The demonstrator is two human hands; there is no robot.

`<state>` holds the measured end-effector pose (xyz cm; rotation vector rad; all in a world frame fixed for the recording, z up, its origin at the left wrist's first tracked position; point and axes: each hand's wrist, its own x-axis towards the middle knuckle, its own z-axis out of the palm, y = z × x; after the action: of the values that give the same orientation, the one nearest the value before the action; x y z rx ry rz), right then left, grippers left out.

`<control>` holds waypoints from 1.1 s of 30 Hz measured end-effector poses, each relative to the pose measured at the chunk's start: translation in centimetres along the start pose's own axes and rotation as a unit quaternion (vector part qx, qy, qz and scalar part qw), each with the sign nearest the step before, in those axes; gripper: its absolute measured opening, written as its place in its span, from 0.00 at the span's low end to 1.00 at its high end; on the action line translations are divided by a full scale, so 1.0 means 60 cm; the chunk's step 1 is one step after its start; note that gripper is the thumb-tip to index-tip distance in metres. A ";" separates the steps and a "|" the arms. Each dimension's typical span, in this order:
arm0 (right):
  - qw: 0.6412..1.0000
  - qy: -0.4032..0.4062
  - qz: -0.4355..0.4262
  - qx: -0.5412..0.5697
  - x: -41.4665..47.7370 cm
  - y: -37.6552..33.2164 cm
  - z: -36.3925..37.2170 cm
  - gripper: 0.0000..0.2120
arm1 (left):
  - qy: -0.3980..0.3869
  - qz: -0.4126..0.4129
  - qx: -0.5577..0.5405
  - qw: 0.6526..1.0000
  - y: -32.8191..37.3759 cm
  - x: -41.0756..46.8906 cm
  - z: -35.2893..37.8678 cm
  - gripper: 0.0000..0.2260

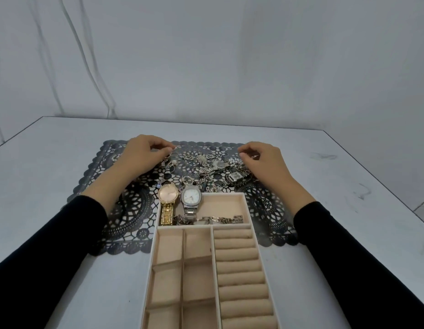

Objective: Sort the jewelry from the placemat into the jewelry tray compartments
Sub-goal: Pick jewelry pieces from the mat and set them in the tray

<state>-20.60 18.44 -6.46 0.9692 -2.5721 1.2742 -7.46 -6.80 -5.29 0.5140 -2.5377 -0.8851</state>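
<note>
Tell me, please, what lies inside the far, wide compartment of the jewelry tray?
A gold watch and a silver watch lie there, faces over the jewelry tray's far rim, beside silver chain pieces. Whatever sits beneath the bands or behind the near divider is hidden.

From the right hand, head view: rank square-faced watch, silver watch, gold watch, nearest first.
1. Square-faced watch, on placemat beside the right hand.
2. Silver watch, on tray's far wall.
3. Gold watch, tray's far-left corner.
</note>
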 end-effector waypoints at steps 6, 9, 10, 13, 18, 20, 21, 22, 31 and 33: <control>0.999 -0.047 0.003 -0.017 0.061 -0.001 0.024 0.09 | -0.051 0.007 0.032 0.998 -0.032 0.039 -0.013 0.05; 0.996 -0.082 0.008 -0.024 0.082 0.005 0.034 0.09 | -0.066 0.006 0.043 0.997 -0.038 0.054 -0.012 0.03; 0.995 -0.096 0.009 -0.024 0.087 0.006 0.037 0.09 | -0.074 0.005 0.046 0.996 -0.038 0.059 -0.011 0.04; 0.991 -0.130 0.005 -0.030 0.097 0.009 0.044 0.08 | -0.104 0.003 0.051 0.993 -0.035 0.073 -0.007 0.05; 0.986 -0.159 -0.006 -0.050 0.108 0.016 0.035 0.08 | -0.139 -0.011 0.039 0.989 -0.028 0.090 -0.010 0.04; 0.983 -0.173 -0.006 -0.057 0.110 0.020 0.031 0.09 | -0.151 -0.017 0.040 0.988 -0.024 0.092 -0.013 0.07; 0.982 -0.179 -0.005 -0.057 0.111 0.021 0.030 0.09 | -0.155 -0.019 0.039 0.987 -0.021 0.092 -0.013 0.08; 0.982 -0.183 -0.004 -0.053 0.111 0.021 0.029 0.10 | -0.157 -0.020 0.040 0.987 -0.017 0.092 -0.013 0.08; 0.982 -0.175 -0.008 -0.069 0.110 0.020 0.029 0.08 | -0.135 -0.013 0.057 0.989 -0.006 0.088 0.002 0.05; 0.982 -0.173 -0.006 -0.069 0.109 0.019 0.029 0.08 | -0.138 -0.008 0.059 0.989 -0.006 0.088 0.003 0.05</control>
<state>-26.15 14.40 -5.94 1.2740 -2.8552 0.9797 -11.95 -9.39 -4.33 0.4761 -2.8534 -0.8685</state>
